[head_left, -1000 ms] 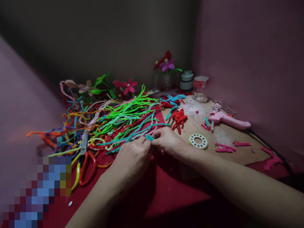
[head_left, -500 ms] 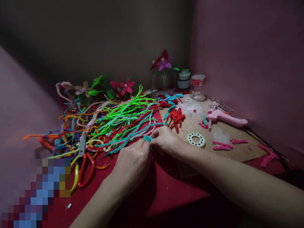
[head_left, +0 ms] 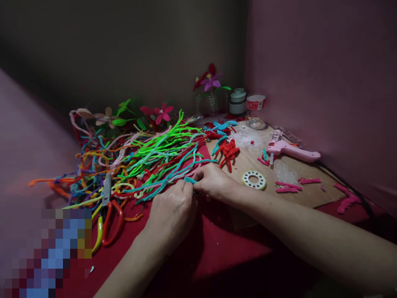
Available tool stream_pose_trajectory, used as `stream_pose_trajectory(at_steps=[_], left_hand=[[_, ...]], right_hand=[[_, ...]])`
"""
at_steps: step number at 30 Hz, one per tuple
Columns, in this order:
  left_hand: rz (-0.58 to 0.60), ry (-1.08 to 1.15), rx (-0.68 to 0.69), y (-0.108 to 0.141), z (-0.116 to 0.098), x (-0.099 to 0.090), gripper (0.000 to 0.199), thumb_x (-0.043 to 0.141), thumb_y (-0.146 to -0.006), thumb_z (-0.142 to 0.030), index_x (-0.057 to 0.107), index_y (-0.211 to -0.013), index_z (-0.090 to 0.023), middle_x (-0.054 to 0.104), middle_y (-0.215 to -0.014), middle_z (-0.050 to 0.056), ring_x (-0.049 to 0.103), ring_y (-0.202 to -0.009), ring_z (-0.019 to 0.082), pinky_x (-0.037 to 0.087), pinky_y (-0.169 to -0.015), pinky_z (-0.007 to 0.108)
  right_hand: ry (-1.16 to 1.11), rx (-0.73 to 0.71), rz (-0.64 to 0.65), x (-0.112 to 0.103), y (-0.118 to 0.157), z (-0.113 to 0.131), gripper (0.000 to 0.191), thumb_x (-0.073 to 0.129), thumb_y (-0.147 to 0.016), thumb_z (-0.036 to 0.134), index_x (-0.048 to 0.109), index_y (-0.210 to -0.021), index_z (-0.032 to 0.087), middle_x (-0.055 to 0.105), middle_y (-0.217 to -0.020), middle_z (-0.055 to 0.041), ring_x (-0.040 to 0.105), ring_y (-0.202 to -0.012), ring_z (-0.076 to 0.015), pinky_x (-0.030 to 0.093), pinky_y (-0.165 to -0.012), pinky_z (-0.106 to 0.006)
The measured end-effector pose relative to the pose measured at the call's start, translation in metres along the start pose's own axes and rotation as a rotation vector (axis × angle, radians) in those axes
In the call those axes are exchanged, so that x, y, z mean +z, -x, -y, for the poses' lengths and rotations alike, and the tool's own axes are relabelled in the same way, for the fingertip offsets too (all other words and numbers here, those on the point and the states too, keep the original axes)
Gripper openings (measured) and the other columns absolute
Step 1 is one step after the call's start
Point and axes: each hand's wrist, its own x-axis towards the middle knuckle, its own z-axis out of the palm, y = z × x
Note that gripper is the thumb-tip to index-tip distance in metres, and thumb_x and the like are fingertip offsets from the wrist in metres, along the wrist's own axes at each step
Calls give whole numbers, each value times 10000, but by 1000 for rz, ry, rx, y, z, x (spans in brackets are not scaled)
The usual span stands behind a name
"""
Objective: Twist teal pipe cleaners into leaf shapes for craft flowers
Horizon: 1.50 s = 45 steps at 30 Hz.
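A short teal pipe cleaner (head_left: pixel 190 180) shows between my two hands, low over the red tabletop (head_left: pixel 229 252). My left hand (head_left: pixel 173 207) is closed, its thumb and forefinger pressed round one side of the piece. From the other side, my right hand (head_left: pixel 211 181) pinches it with bent fingers. Most of the piece is hidden by the fingers. Just beyond my hands lies a heap of pipe cleaners (head_left: pixel 161 145), mostly bright green, with teal, pink and orange ones. Left of my left hand are red-handled scissors (head_left: pixel 112 223), lying over a yellow-handled tool (head_left: pixel 99 231).
A pink glue gun (head_left: pixel 291 150) with a cord lies on a board (head_left: pixel 310 198) to the right. A white tape spool (head_left: pixel 254 179) and red pipe cleaner pieces (head_left: pixel 229 151) are nearby. Pipe cleaner flowers (head_left: pixel 211 82), a jar (head_left: pixel 237 101) and a cup (head_left: pixel 256 103) stand behind.
The view has shifted slightly, so things on the right appear a little further left. Both hands keep their closed hold on the teal pipe cleaner, with hardly any other movement.
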Motion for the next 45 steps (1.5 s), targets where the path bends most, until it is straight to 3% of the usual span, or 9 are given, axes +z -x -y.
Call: stream_pose_trajectory(at_steps=[6,18,23,30,37,41,45], left_hand=[[-18,9,-37,0,-10,3,139,379,-789,-124,503,-743,-166,541,-686,44,547,-564,186,309,-452,266],[-181,-117,-44,-1,-15,10,147,394,-806,-180,505,-710,-167,522,-639,37,528,-541,177,291,-429,258],[-130,-84,-94,-3,-11,9,165,372,-819,-211,505,-731,-167,546,-670,46,536,-560,172,302,-447,253],[-6,51,-33,-2,-7,7,160,357,-814,-152,512,-772,-155,561,-719,53,539,-595,166,362,-504,252],[-224,428,50,-6,4,9,125,376,-849,-176,491,-801,-173,542,-694,5,523,-602,116,401,-574,215],[-233,391,110,-4,10,7,181,351,-844,-128,506,-759,-165,539,-730,26,508,-624,112,403,-588,211],[-176,270,181,0,9,7,247,306,-854,-124,550,-888,-145,527,-841,69,523,-704,133,420,-595,221]], right_hand=[[81,-88,-64,2,0,-3,90,526,-599,160,611,-577,139,516,-479,20,441,-444,-69,282,-401,-176],[-137,84,11,-6,-1,2,62,548,-608,138,608,-594,139,510,-438,28,425,-327,-68,339,-353,-182],[-174,94,32,-5,1,2,48,572,-594,106,599,-567,136,515,-403,30,456,-328,-70,365,-364,-166],[-218,69,42,-4,1,0,92,594,-607,121,581,-518,138,515,-395,22,454,-315,-70,357,-349,-165],[-372,132,72,-10,-2,1,66,593,-579,76,587,-542,129,524,-412,20,457,-339,-65,397,-384,-166],[-478,147,84,-11,0,4,56,576,-575,79,579,-548,128,501,-406,28,446,-355,-64,410,-395,-172],[-570,148,149,-12,3,6,55,554,-555,72,548,-544,125,514,-449,23,460,-368,-76,406,-383,-190]])
